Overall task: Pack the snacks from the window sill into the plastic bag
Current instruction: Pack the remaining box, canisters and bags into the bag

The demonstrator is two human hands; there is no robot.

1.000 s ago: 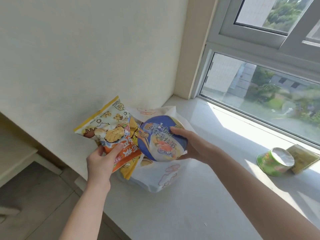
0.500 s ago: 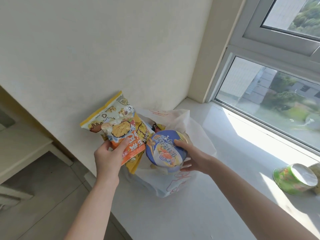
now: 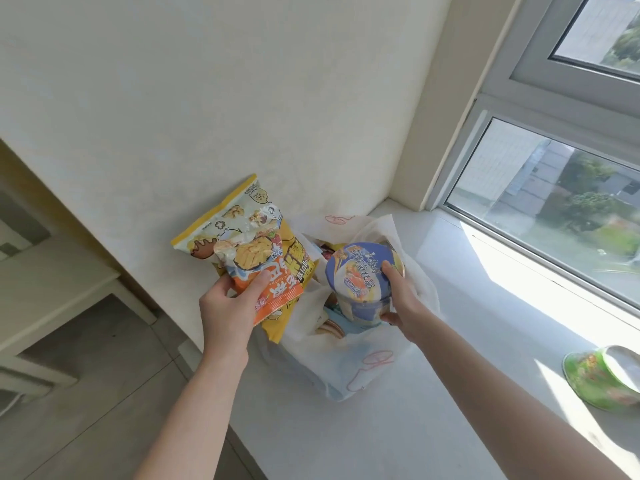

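Observation:
A white plastic bag [image 3: 349, 368] with red line drawings stands open on the window sill [image 3: 460, 393] against the left wall. My left hand [image 3: 232, 306] grips a bunch of snack packets [image 3: 249, 251], yellow and orange, at the bag's left rim. My right hand [image 3: 401, 299] holds a blue-lidded instant noodle cup [image 3: 360, 278], tilted and partly down in the bag's mouth. More packets show inside the bag beneath the cup. A green noodle cup [image 3: 602, 379] lies on its side on the sill at the far right.
The window [image 3: 554, 209] runs along the sill's far side, with bright sun patches on the sill. A pale wooden table [image 3: 52, 299] stands on the tiled floor to the left, below the sill's edge.
My right hand has lowered the blue cup from above the bag into its mouth and tipped it more upright. My left hand keeps the packets at the rim. The camera has moved closer.

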